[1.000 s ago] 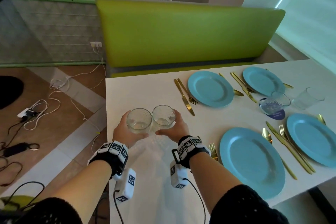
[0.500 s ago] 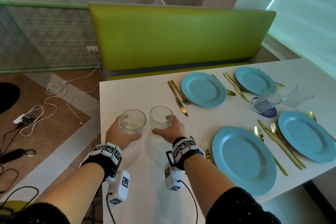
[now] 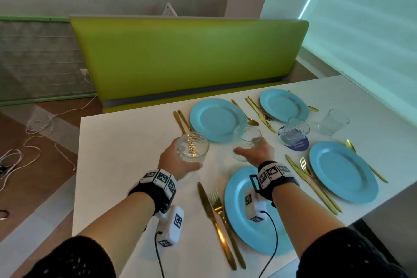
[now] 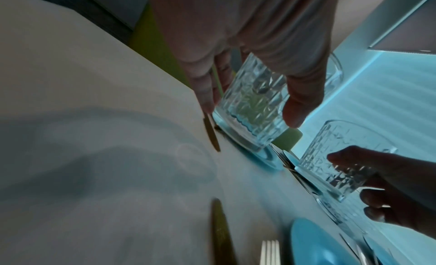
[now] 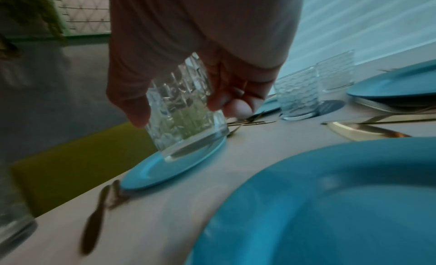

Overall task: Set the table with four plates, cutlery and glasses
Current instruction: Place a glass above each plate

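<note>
My left hand [image 3: 178,162] grips a clear cut-pattern glass [image 3: 193,146] above the white table [image 3: 126,142], left of the far-left blue plate [image 3: 216,118]. My right hand [image 3: 255,153] holds a second patterned glass [image 3: 247,141] in the air between that plate and the near-left blue plate [image 3: 239,228]. In the left wrist view, fingers and thumb wrap the glass [image 4: 252,104]; the other glass [image 4: 337,160] shows at right. In the right wrist view, the glass [image 5: 186,108] hangs tilted over a blue plate [image 5: 169,168]. Two more blue plates [image 3: 283,104] [image 3: 341,170] lie at right.
Gold knives, forks and spoons flank each plate, with a knife [image 3: 214,221] and fork [image 3: 225,225] near my left wrist. Two other glasses [image 3: 294,131] [image 3: 333,122] stand mid-table, one on a dark blue coaster. A green bench [image 3: 187,58] runs along the far edge; cables lie on the floor at left.
Both hands have lifted their glasses and carried them right and forward, from the table's bare left part toward the plates. The two glasses have moved apart.
</note>
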The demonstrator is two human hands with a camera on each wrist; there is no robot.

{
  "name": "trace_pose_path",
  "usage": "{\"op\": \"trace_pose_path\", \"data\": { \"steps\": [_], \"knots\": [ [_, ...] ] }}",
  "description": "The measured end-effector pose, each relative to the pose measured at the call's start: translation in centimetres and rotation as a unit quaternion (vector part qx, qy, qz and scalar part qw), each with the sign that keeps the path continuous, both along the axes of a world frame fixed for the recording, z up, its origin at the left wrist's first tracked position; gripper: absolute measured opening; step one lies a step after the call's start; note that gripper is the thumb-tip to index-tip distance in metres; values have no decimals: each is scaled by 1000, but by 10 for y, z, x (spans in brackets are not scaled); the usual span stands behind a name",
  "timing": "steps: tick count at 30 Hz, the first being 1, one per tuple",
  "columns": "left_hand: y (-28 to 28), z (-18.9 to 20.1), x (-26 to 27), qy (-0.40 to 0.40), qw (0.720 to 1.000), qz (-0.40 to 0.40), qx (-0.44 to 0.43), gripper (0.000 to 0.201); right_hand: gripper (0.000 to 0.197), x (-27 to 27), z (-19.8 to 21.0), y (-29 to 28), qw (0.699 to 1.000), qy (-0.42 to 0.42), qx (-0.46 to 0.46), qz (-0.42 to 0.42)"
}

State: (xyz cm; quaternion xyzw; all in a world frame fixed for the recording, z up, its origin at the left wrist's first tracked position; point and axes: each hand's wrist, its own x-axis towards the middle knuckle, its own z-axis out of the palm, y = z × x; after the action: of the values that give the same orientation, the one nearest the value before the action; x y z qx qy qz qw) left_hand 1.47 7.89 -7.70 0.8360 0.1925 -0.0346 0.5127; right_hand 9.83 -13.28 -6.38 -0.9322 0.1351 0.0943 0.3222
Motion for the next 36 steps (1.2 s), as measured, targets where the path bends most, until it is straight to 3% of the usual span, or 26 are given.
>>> {"op": "trace_pose_path", "data": {
  "steps": [10, 29, 36],
  "knots": [
    [-60, -11, 43, 8, 1000, -20, -18, 83, 80, 41, -27, -67, 995, 27, 7, -100],
    [-69, -33, 66, 19, 1000, 1, -23, 87, 77, 70, -53, -75, 990, -1, 68, -125],
    [-70, -36, 66, 10, 1000, -9, -16, 85, 87, 72, -59, -75, 986, 3, 85, -146]
  ]
}}
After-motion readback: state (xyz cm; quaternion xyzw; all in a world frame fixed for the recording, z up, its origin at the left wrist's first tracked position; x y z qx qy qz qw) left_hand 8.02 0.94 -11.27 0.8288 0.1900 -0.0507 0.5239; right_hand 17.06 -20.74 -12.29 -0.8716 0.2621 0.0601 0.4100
